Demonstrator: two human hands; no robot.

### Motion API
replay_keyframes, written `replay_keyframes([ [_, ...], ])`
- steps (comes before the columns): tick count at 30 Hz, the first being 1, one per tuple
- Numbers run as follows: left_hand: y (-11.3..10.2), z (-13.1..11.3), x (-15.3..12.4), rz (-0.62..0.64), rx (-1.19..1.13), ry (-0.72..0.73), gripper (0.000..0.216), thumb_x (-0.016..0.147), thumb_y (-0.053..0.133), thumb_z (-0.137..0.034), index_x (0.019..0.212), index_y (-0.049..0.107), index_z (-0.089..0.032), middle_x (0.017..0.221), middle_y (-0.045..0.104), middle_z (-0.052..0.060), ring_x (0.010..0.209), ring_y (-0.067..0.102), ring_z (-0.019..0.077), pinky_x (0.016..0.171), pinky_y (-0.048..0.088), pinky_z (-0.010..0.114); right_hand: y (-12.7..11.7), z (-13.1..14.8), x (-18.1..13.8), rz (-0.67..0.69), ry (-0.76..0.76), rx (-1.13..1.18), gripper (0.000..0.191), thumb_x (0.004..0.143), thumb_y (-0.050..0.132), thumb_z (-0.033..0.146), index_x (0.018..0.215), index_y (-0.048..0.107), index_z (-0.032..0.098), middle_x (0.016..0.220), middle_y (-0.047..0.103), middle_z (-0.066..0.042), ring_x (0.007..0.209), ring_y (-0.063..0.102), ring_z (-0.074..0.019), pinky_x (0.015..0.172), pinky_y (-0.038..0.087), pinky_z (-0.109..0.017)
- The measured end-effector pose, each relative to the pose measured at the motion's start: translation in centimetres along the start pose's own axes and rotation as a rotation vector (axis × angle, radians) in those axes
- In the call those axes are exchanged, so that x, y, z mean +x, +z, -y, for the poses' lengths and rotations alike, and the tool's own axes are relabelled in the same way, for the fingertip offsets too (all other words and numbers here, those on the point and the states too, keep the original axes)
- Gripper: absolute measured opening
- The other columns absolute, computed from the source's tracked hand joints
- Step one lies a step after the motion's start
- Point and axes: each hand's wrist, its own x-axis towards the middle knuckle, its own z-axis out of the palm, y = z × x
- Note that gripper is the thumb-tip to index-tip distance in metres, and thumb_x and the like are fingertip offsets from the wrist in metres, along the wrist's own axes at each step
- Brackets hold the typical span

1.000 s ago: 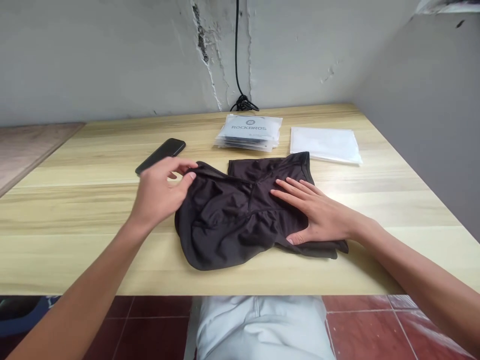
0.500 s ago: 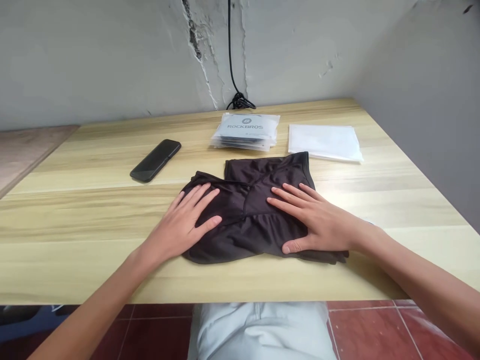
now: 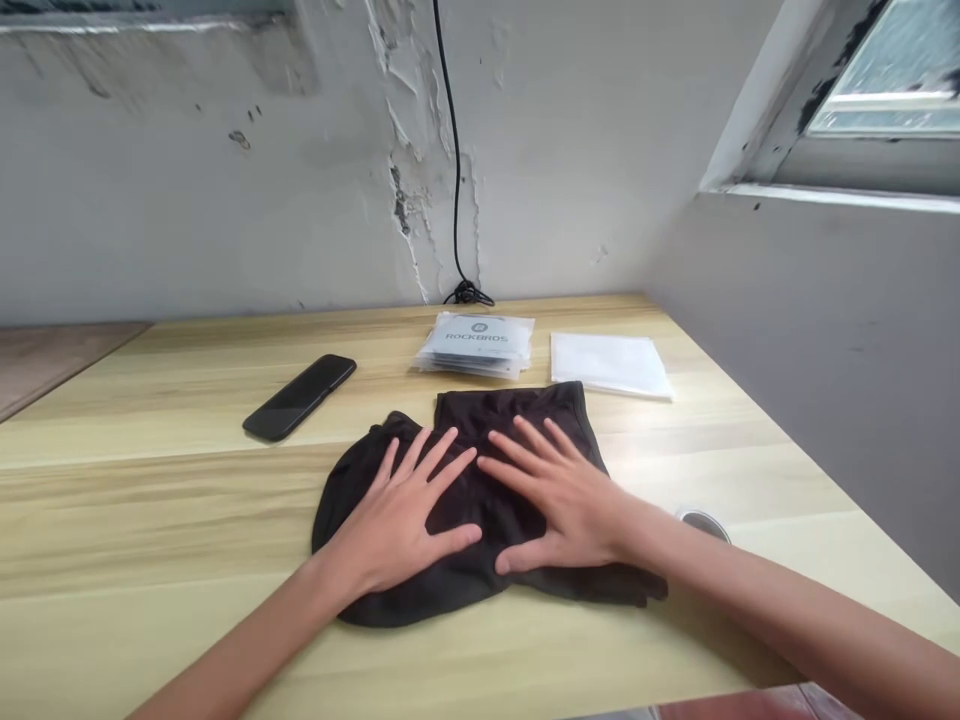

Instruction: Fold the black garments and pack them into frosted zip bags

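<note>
Two bare hands rest palm-down on a pair of black shorts (image 3: 517,410), which lie towards the near edge of a pale wood-grain surface (image 3: 150,520). The left hand (image 3: 394,515) covers the left part of the garment and the right hand (image 3: 559,510) the right part, with their fingertips close together near the middle. Each grip is fully open, the fingers fanned wide and flat on the cloth, with no fold pinched or held. The shorts bulge in a rounded, rumpled mass on the left, a flatter waistband edge runs along the far side, and a leg corner pokes out at the near right.

Just past the shorts lies a stack of clear packets printed ROCKBROS (image 3: 474,345), with a flat white package (image 3: 611,365) beside it to the right. A black smartphone (image 3: 298,397) lies at an angle to the left of the shorts. A small round disc (image 3: 703,523) shows just beyond the right forearm, too partly hidden to identify. A black cable (image 3: 454,150) hangs down a cracked plaster wall (image 3: 187,200) and coils at the back of the surface, below a window (image 3: 885,80) at the upper right.
</note>
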Motion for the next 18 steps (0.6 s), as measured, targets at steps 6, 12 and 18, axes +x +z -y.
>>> replay_keyframes([
  [6, -0.6, 1.1, -0.1, 0.027, 0.013, 0.035, 0.09, 0.086, 0.061, -0.081, 0.162, 0.046, -0.036, 0.171, 0.041, 0.007, 0.155, 0.041, 0.0445, 0.123, 0.036, 0.069, 2.5, -0.7, 0.7, 0.012, -0.026, 0.063, 0.115, 0.08, 0.055, 0.094, 0.17, 0.028, 0.028, 0.177, 0.02, -0.01, 0.165, 0.012, -0.0446, 0.13, 0.002, -0.071],
  [12, -3.0, 0.8, 9.4, -0.445, 0.053, 0.052, 0.044, 0.104, 0.046, -0.028, 0.142, 0.068, -0.02, 0.145, 0.069, 0.012, 0.135, 0.063, 0.0298, 0.118, 0.045, 0.046, 1.9, -0.5, 0.6, -0.189, -0.045, 0.12, 0.074, 0.103, 0.056, 0.062, 0.162, 0.045, 0.019, 0.17, 0.042, -0.017, 0.158, 0.038, -0.0358, 0.132, 0.021, -0.062],
  [18, -2.4, 2.6, 17.2, -0.34, -0.001, 0.02, 0.056, 0.087, 0.059, -0.012, 0.14, 0.069, -0.024, 0.143, 0.071, 0.011, 0.138, 0.061, 0.0325, 0.121, 0.04, 0.052, 1.4, -1.1, 0.5, -0.566, -0.045, 0.469, 0.027, 0.104, 0.058, 0.038, 0.124, 0.071, 0.023, 0.133, 0.074, -0.012, 0.126, 0.067, -0.0278, 0.109, 0.052, -0.046],
])
